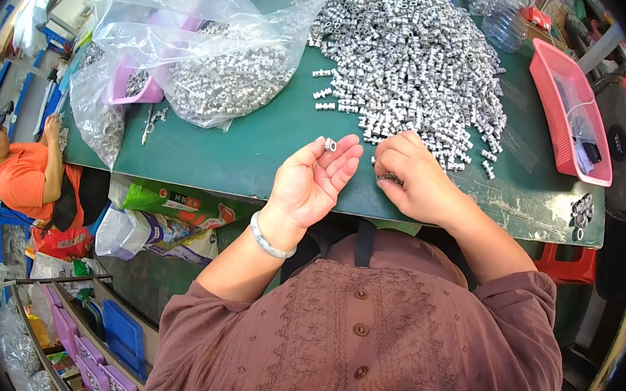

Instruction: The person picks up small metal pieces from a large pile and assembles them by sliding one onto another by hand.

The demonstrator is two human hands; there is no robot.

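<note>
My left hand (309, 178) is turned palm up over the near part of the green table. Between its thumb and forefinger it pinches a small silver metal ring (330, 145); the other fingers are slightly curled. To its right, my right hand (412, 177) is closed, knuckles up, with small dark metal pieces (389, 178) showing under its fingers; their exact kind is hidden. Just beyond both hands spreads a large pile of small silver metal fittings (412, 53), some of them joined in short rows at its near left edge.
Clear plastic bags of metal rings (226, 79) and a pink scoop (141, 86) lie on the left of the green table (256, 151). At the right stand a pink basket (566, 108), dark rings (581, 212) and a fan (623, 144). Another person (25, 173) sits far left.
</note>
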